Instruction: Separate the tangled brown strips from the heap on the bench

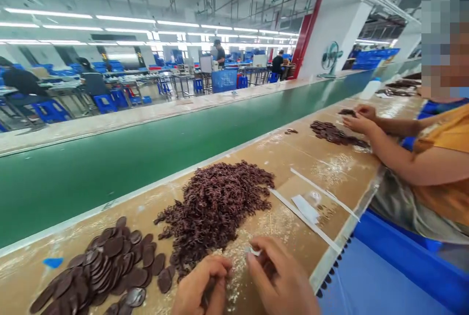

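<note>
My left hand [201, 288] is at the bottom of the view, fingers curled round a dark brown flat piece. My right hand [280, 278] is beside it, fingers bent, pinching a small pale sliver at its fingertips. Both hover over the brown worktable [330, 158]. To the left lies a heap of dark brown oval discs [106, 268]. Just beyond my hands is a big pile of tangled dark brown trimmings [216, 202].
A green conveyor belt [146, 149] runs along the far side of the table. A co-worker on the right handles another pile of dark pieces [333, 133] with both hands [357, 120]. White strips [311, 212] lie on the table. A blue crate [384, 276] sits at lower right.
</note>
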Demonstrator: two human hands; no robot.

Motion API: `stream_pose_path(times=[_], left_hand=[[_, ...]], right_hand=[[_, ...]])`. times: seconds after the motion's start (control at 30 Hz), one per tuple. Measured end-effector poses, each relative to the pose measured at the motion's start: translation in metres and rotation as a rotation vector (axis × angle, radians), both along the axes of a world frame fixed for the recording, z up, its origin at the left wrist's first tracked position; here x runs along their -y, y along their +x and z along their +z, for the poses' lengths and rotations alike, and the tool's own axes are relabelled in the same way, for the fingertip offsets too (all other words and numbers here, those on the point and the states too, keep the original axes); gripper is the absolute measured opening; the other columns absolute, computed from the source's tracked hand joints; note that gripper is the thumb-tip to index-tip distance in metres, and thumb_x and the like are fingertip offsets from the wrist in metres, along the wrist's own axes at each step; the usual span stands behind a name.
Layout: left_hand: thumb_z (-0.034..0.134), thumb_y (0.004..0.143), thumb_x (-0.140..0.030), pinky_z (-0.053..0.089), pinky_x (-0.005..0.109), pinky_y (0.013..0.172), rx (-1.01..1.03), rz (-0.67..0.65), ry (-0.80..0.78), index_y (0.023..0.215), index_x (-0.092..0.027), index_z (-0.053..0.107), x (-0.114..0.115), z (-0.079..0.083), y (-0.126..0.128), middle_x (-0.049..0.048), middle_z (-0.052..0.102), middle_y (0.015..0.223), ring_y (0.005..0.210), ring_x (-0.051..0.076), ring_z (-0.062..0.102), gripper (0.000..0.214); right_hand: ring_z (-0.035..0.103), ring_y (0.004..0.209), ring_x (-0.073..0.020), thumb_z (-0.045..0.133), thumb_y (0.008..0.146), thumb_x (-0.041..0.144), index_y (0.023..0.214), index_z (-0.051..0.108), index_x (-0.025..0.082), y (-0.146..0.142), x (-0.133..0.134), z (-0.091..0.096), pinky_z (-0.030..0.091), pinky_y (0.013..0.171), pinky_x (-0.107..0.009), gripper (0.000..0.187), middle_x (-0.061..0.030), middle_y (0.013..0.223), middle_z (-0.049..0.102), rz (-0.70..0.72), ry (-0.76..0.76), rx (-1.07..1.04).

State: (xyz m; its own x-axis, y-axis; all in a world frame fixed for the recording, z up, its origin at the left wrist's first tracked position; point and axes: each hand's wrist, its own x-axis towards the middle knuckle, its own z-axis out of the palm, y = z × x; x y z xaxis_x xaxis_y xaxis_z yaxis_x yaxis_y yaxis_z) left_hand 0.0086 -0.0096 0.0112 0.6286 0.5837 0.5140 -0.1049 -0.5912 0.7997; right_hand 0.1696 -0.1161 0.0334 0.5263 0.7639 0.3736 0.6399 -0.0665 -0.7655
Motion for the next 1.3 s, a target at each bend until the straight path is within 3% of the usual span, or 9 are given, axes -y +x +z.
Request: stream_pose_path(times=[0.1, 0.17, 0.23, 0.33, 0.5, 0.67, 0.9, 1.03, 1.3], left_hand=[[0.046, 0.097, -0.025, 0.043, 0.029, 0.06, -0.3, -0.039, 0.194, 0.095, -0.022, 0.056, -0.011, 0.049, -0.01, 0.0002, 0.061, 0.082, 0.069, 0.014, 0.057, 0.011], [0.05, 0.093, -0.026, 0.052, 0.043, 0.083, -1.098, -0.154, 0.266, 0.111, -0.019, 0.06, -0.027, 0.099, -0.026, 0.0065, 0.069, 0.111, 0.096, 0.027, 0.066, 0.021], [0.05, 0.101, -0.031, 0.05, 0.052, 0.094, -1.513, -0.029, 0.296, 0.119, -0.022, 0.062, -0.045, 0.145, -0.048, 0.0056, 0.068, 0.119, 0.111, 0.031, 0.065, 0.023], [0.062, 0.09, -0.027, 0.048, 0.046, 0.083, -1.409, 0.196, 0.311, 0.1, -0.022, 0.061, -0.068, 0.176, -0.078, 0.0003, 0.069, 0.102, 0.098, 0.028, 0.065, 0.01], [0.085, 0.072, -0.034, 0.053, 0.054, 0.085, -1.447, 0.166, 0.304, 0.112, -0.02, 0.069, -0.081, 0.152, -0.086, 0.0076, 0.07, 0.108, 0.102, 0.04, 0.067, 0.045], [0.087, 0.074, -0.035, 0.056, 0.056, 0.091, -1.421, 0.099, 0.289, 0.11, -0.019, 0.07, -0.072, 0.137, -0.066, 0.009, 0.068, 0.115, 0.106, 0.039, 0.067, 0.042], [0.084, 0.079, -0.051, 0.054, 0.059, 0.094, -1.368, 0.082, 0.331, 0.116, -0.015, 0.067, -0.068, 0.128, -0.062, 0.0117, 0.063, 0.121, 0.109, 0.039, 0.064, 0.054], [0.074, 0.09, -0.041, 0.055, 0.058, 0.093, -1.352, 0.076, 0.34, 0.11, -0.015, 0.072, -0.067, 0.124, -0.057, 0.0106, 0.066, 0.115, 0.106, 0.037, 0.066, 0.033], [0.063, 0.08, -0.027, 0.057, 0.054, 0.089, -1.331, 0.148, 0.318, 0.099, -0.015, 0.068, -0.068, 0.11, -0.053, 0.0099, 0.067, 0.109, 0.1, 0.035, 0.068, 0.024]], right_hand=[[0.068, 0.094, -0.0235, 0.035, 0.095, 0.056, 0.142, 0.059, 0.023, 0.008, -0.042, 0.006, 0.054, 0.086, -0.044, 0.062, -0.0117, 0.138, 0.053, -0.072, -0.317, 0.002], [0.065, 0.108, -0.0277, 0.028, 0.093, 0.059, 0.151, 0.05, 0.023, 0.01, -0.055, 0.005, 0.048, 0.096, -0.049, 0.072, -0.0117, 0.146, 0.046, -0.078, -0.442, 0.003], [0.06, 0.118, -0.0286, 0.023, 0.091, 0.063, 0.152, 0.047, 0.021, 0.011, -0.06, 0.005, 0.043, 0.104, -0.047, 0.077, -0.0111, 0.145, 0.047, -0.066, -0.489, -0.022], [0.057, 0.117, -0.0279, 0.026, 0.082, 0.076, 0.143, 0.05, 0.02, 0.015, -0.061, 0.001, 0.042, 0.102, -0.042, 0.085, -0.0103, 0.134, 0.056, -0.073, -0.523, -0.095], [0.059, 0.099, -0.0219, 0.039, 0.076, 0.089, 0.127, 0.051, 0.025, 0.031, -0.063, -0.021, 0.046, 0.091, -0.037, 0.082, -0.0055, 0.115, 0.061, -0.087, -0.531, -0.212], [0.059, 0.091, -0.0221, 0.035, 0.078, 0.094, 0.141, 0.049, 0.023, 0.038, -0.062, -0.037, 0.046, 0.087, -0.039, 0.096, -0.0049, 0.107, 0.061, -0.072, -0.476, -0.169], [0.059, 0.089, -0.024, 0.046, 0.075, 0.091, 0.109, 0.061, 0.021, 0.035, -0.057, -0.035, 0.047, 0.085, -0.038, 0.08, -0.0076, 0.097, 0.063, -0.084, -0.401, -0.16], [0.06, 0.085, -0.024, 0.051, 0.075, 0.086, 0.104, 0.061, 0.021, 0.035, -0.055, -0.04, 0.046, 0.083, -0.038, 0.072, -0.006, 0.09, 0.065, -0.07, -0.372, -0.186], [0.066, 0.098, -0.0242, 0.065, 0.069, 0.085, 0.123, 0.058, 0.018, 0.038, -0.05, -0.048, 0.051, 0.09, -0.035, 0.087, -0.008, 0.103, 0.071, -0.113, -0.163, -0.526]])
